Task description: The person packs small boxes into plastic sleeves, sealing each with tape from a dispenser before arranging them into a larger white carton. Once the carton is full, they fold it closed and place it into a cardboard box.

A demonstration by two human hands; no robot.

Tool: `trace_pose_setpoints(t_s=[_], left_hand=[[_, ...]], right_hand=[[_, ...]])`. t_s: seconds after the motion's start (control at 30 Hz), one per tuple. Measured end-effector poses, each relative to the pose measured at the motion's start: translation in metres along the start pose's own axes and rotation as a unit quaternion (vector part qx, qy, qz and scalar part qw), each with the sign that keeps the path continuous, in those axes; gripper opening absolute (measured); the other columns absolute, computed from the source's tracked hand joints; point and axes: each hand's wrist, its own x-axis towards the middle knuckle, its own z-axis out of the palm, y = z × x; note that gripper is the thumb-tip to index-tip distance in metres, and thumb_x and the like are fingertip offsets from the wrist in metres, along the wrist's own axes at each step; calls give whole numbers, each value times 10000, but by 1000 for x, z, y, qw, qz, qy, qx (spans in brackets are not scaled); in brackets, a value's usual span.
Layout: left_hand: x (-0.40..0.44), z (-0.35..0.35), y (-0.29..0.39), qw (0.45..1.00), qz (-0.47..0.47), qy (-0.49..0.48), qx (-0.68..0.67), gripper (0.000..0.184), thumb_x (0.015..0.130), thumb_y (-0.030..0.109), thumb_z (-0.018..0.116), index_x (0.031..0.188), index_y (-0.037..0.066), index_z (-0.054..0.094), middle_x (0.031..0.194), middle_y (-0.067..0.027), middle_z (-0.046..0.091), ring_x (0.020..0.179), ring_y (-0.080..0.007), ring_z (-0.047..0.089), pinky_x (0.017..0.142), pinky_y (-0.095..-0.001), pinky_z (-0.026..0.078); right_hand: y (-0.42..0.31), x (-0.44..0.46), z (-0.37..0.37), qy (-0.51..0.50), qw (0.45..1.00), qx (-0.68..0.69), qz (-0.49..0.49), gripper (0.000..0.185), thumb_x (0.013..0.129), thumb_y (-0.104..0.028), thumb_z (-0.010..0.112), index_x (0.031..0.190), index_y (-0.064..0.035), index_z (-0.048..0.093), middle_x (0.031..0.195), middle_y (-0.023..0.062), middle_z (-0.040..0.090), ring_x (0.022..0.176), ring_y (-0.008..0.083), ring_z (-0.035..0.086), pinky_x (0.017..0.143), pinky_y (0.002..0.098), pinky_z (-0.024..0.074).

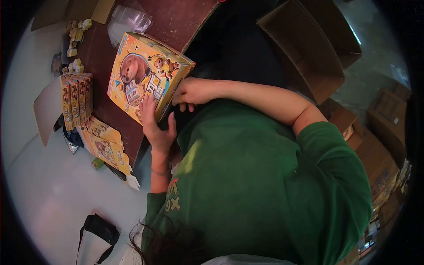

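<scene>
A yellow display box (132, 79) with a brown cartoon animal on its front rests tilted on the dark red table (176, 17). Pale packs show through its open upper side. Against the lower part of the box front, my left hand (155, 126) has its fingers spread, thumb apart. My right hand (192, 93) is at the box's right side, with its fingers curled against the edge; what they pinch is hidden.
Clear plastic trays (129, 22) lie behind the box. Several upright yellow boxes (77, 99) and a flattened printed carton (104, 145) are at left. An open cardboard box (304, 48) stands at upper right, more cartons (375, 163) at right. A black strap (99, 229) lies lower left.
</scene>
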Motion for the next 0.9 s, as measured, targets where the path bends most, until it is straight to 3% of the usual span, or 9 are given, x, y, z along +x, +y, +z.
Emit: trace_pose_setpoints(t_s=[0.07,0.17,0.2,0.27,0.43,0.47,0.5,0.67,0.9], left_hand=[[-8,5,2,989,-77,69,-110,663,846,23,633,1403,-45,279,1486,-261,368,1352,-391,426,1139,-476,300],[-1,2,6,966,-129,123,-187,670,898,44,552,1456,-38,190,1498,-269,337,1360,-374,418,1142,-453,310],[3,-4,10,954,-142,134,-230,665,907,44,535,1464,-34,181,1502,-272,330,1367,-369,409,1147,-453,302],[5,-13,13,929,-165,182,-275,625,929,31,484,1479,-12,192,1516,-255,321,1387,-342,384,1158,-445,285],[-14,-21,-25,913,-306,250,-105,495,1024,175,474,1453,-17,321,1508,-171,365,1387,-250,365,1159,-372,244],[-22,-13,-39,876,-373,250,-178,507,1043,264,474,1442,-24,352,1444,-141,440,1330,-227,418,1130,-341,278],[-33,-7,-53,831,-421,222,-288,501,1046,285,463,1426,-31,382,1415,-130,470,1318,-202,428,1117,-324,285],[-46,13,-48,703,-466,235,-483,513,1051,347,436,1405,-25,428,1351,-108,530,1242,-192,511,1057,-326,389],[-55,14,-34,593,-479,175,-623,727,965,500,522,1539,203,188,1486,-142,385,1275,-386,468,1100,-522,331]], right_hand=[[-32,0,-1,-35,999,-21,7,312,977,-196,505,1146,27,643,894,116,716,661,145,668,624,288,549],[-105,18,-9,178,951,-26,-253,330,982,-181,506,1237,10,590,1017,121,694,758,134,666,650,281,553],[-142,8,-22,159,931,138,-297,311,989,-174,505,1229,1,599,1031,112,687,824,136,665,656,279,552],[-168,9,-49,233,876,161,-389,318,960,-203,561,1211,-15,621,982,81,718,834,135,680,737,300,548],[-115,8,-66,342,863,-284,-240,386,943,-299,609,1222,-33,621,1024,98,686,986,256,623,870,378,496],[-78,29,-67,348,807,-355,-319,419,926,-310,621,1238,-31,606,1124,142,641,1060,321,574,932,415,456],[-66,26,-54,311,837,-385,-233,425,917,-269,617,1264,-26,580,1255,171,567,1131,352,538,974,421,433],[-32,4,-7,414,836,-241,-268,394,921,-161,584,1288,-19,567,1391,219,473,1248,392,491,1049,425,403],[-12,-16,6,400,912,39,-75,1003,766,-426,794,1471,13,230,1392,246,397,1303,360,407,1084,411,365]])
